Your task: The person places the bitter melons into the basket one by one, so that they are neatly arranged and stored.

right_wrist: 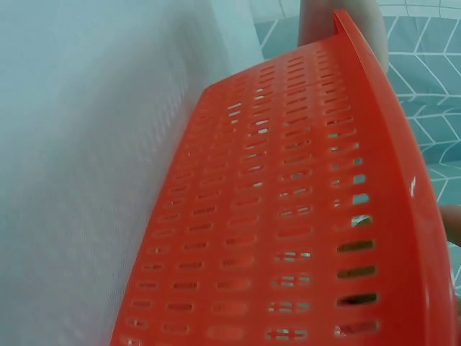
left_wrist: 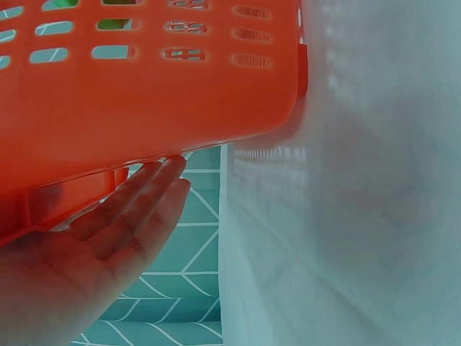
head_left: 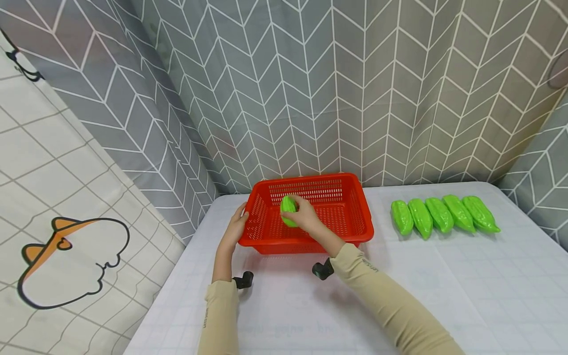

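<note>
A red plastic basket [head_left: 310, 248] with slotted walls stands on the table. Over its inside, left of the middle, my right hand [head_left: 305, 215] grips a bright green, bumpy bitter melon [head_left: 288, 209]. My left hand [head_left: 234, 226] rests against the basket's left side at the rim. The left wrist view shows the fingers of that hand [left_wrist: 108, 245] nearly straight under the rim, with the thumb hidden. In the right wrist view the basket's front wall [right_wrist: 266, 194] covers most of the right hand. Several more bitter melons [head_left: 439, 215] lie in a row to the right.
The white-covered table [head_left: 275, 315] runs up to a grey patterned curtain [head_left: 310, 98] behind the basket. Another curtain hangs at the left. Black wrist cameras [head_left: 323, 269] stick out from both wrists near the basket's front.
</note>
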The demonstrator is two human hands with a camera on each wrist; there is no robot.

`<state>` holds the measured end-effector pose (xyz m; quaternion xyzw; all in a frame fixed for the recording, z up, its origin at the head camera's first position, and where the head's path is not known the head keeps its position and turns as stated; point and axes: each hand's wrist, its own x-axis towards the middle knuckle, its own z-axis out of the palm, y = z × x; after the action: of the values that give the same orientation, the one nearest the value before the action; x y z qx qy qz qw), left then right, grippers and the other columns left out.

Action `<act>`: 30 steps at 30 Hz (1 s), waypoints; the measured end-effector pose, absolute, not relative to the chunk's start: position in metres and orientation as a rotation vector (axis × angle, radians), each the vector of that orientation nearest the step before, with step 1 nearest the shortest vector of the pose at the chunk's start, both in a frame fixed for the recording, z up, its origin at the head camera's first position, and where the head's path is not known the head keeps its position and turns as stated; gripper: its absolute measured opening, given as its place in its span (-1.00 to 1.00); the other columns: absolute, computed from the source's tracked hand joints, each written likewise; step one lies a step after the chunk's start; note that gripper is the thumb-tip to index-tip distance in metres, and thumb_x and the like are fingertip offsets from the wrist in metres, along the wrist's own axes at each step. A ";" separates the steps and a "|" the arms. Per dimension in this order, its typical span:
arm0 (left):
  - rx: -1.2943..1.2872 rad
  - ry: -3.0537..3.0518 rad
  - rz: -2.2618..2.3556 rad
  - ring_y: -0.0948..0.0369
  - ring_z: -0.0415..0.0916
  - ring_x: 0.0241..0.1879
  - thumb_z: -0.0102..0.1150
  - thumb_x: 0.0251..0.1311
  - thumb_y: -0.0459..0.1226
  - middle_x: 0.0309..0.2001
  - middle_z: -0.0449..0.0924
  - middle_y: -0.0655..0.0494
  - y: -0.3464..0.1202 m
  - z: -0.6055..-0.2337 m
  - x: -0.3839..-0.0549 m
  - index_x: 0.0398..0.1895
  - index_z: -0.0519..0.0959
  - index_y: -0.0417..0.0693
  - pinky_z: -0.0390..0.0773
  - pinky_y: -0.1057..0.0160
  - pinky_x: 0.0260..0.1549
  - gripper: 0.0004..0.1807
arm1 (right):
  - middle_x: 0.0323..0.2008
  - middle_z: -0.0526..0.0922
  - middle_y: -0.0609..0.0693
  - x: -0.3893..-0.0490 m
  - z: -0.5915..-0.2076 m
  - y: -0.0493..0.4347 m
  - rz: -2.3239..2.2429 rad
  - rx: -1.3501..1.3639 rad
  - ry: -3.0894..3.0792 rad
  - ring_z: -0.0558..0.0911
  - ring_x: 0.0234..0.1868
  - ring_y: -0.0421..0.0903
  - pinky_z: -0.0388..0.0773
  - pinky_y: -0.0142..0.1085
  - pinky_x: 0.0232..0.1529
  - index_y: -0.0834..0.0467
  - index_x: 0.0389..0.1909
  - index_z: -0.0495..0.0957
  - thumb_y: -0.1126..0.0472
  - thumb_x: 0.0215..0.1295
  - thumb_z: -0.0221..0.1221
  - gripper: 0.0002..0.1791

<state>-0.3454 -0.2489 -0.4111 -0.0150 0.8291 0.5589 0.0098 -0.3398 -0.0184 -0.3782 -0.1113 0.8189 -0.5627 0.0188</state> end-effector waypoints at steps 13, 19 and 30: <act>-0.060 2.517 1.759 -0.23 0.42 0.20 -0.31 0.54 -0.17 0.48 0.09 -0.22 -0.248 -0.399 -0.340 0.57 -0.10 -0.01 0.54 -0.10 0.13 -0.39 | 0.16 0.51 0.30 -0.335 -0.378 -0.033 -1.741 -0.377 2.496 0.56 0.11 0.17 0.61 -0.08 0.04 0.28 0.41 0.24 0.30 0.25 0.25 -0.29; -0.053 2.500 1.753 -0.30 0.32 0.27 -0.32 0.53 -0.23 0.48 0.05 -0.26 -0.237 -0.379 -0.323 0.57 -0.12 -0.10 0.38 -0.21 0.25 -0.39 | 0.15 0.51 0.30 -0.334 -0.379 -0.039 -1.746 -0.378 2.467 0.57 0.09 0.16 0.63 -0.12 0.02 0.26 0.40 0.26 0.30 0.25 0.26 -0.30; -0.062 2.527 1.745 -0.24 0.40 0.23 -0.32 0.53 -0.18 0.49 0.07 -0.25 -0.246 -0.395 -0.337 0.57 -0.09 -0.05 0.50 -0.14 0.15 -0.40 | 0.15 0.51 0.28 -0.334 -0.385 -0.050 -1.705 -0.394 2.470 0.57 0.07 0.13 0.63 -0.13 0.02 0.28 0.40 0.25 0.28 0.25 0.26 -0.30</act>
<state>-0.3370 -0.2456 -0.3946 -0.0202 0.8222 0.5677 0.0349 -0.3341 -0.0499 -0.3852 -0.1301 0.8146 -0.5623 0.0570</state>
